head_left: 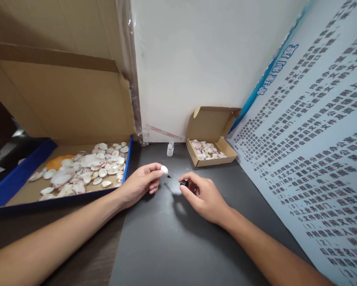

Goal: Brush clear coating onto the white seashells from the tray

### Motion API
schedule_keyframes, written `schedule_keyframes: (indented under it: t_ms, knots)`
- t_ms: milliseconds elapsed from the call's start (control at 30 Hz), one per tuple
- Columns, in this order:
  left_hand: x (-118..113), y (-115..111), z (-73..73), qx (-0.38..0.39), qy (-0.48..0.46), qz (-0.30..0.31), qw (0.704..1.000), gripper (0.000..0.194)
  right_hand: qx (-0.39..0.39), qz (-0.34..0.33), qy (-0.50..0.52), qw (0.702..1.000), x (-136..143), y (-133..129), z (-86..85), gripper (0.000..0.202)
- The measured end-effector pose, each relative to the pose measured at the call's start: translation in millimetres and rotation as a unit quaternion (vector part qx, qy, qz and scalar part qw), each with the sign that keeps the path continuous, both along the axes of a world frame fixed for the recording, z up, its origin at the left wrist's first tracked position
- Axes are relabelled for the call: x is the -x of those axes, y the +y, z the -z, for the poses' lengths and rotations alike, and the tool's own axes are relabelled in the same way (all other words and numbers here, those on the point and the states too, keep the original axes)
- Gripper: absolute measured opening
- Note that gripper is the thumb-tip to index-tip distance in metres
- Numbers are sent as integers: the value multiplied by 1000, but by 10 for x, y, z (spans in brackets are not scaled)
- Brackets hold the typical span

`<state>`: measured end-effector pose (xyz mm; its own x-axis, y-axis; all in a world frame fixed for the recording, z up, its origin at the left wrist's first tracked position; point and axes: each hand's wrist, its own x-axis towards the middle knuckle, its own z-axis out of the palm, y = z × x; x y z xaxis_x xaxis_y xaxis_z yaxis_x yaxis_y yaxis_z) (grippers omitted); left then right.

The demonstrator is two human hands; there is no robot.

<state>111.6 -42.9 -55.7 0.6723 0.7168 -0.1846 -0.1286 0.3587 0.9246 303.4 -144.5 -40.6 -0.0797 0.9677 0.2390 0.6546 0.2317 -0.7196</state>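
Note:
Between the thumb and fingertips of my left hand (142, 178), a small white seashell (164, 170) is pinched above the dark tabletop (154, 238). My right hand (206, 196) is closed on a small black cap-like object (183, 183), partly hidden by the fingers. A gap separates the two hands, and a tiny dark bit (169, 177) shows between them. Beyond them, a small clear bottle (170, 149) with a whitish label stands upright near the wall.
At left, an open blue-edged cardboard box (53, 153) holds many shells (89, 161) and an orange piece (59, 161). A smaller open cardboard box (211, 162) with shells stands back right. A white wall (196, 59) rises behind; a printed poster (315, 119) flanks the right side.

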Motion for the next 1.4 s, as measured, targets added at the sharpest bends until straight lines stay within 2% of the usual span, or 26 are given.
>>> schedule_keyframes:
  t_ms: [200, 333, 467, 600, 733, 867, 1033, 1167, 1300, 1400]
  knots:
    - [1, 1, -1, 2, -5, 2, 1000, 27, 13, -32, 30, 999, 0, -2, 8, 18]
    - [-1, 3, -1, 0, 0, 0, 1000, 26, 12, 9, 0, 1000, -1, 12, 17, 14]
    - [-2, 7, 2, 2, -4, 4, 1000, 24, 11, -10, 20, 1000, -6, 20, 18, 17]
    - [-1, 8, 5, 4, -2, 2, 1000, 22, 11, 14, 1, 1000, -13, 16, 27, 12]
    - [4, 10, 16, 8, -8, 3, 1000, 22, 6, -14, 36, 999, -16, 17, 27, 18]
    - [5, 11, 20, 7, -4, 0, 1000, 22, 7, 11, 11, 1000, -16, 23, 26, 13]
    - [-2, 9, 6, 11, -7, 1, 1000, 23, 6, -9, 30, 999, -16, 16, 27, 17]
    - [-5, 10, -2, 8, -1, -1, 1000, 23, -2, 11, 6, 1000, -9, 10, 22, 12]
    - [-1, 12, 7, 12, -5, -2, 1000, 24, 2, -14, 28, 1000, 1, 6, 16, 17]
    - [-1, 13, 12, 11, -3, -4, 1000, 24, -1, 4, 5, 1000, 0, 11, 11, 13]
